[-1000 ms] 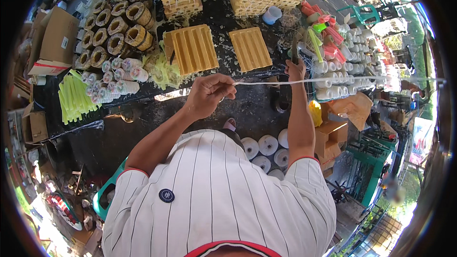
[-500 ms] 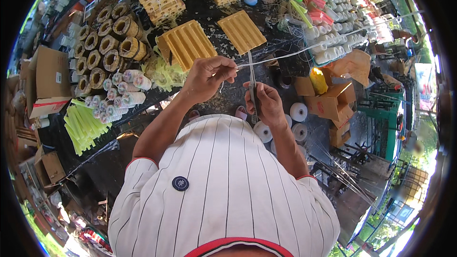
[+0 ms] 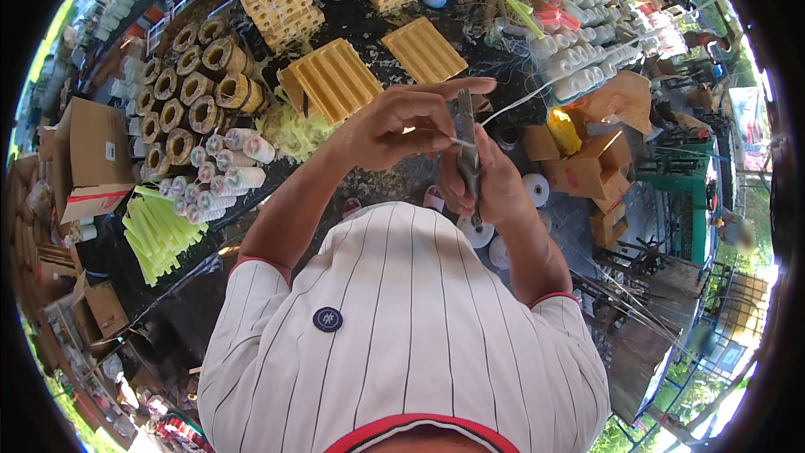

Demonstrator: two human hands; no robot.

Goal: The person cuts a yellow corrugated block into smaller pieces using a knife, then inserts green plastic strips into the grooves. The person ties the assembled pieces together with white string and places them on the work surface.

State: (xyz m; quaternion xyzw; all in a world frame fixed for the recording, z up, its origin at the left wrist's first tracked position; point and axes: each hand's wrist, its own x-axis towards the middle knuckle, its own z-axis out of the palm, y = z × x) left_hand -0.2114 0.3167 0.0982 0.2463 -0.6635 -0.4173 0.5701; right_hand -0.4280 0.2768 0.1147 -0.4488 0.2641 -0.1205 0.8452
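My right hand [image 3: 495,176] is wrapped around a long, flat grey metal tool [image 3: 467,130] that looks like a knife, held nearly upright. Just left of it, my left hand [image 3: 402,126] pinches a short bit of white cord between thumb and fingers, its index finger stretched across behind the tool's tip. The white cord [image 3: 524,98] runs from my hands up to the right, toward the white spools. Where it passes between my hands, the fingers hide it.
Two ridged yellow blocks [image 3: 423,49] lie on the black table beyond my hands. Hollow rolls [image 3: 197,88], wound spools [image 3: 226,178] and pale green strips [image 3: 159,235] sit at left. White spools [image 3: 587,75] and an opened cardboard box [image 3: 587,172] are at right.
The cord was stretched taut across to my left hand; now it sags at right. My hands have come close together, and the tool has shifted right with my right hand.
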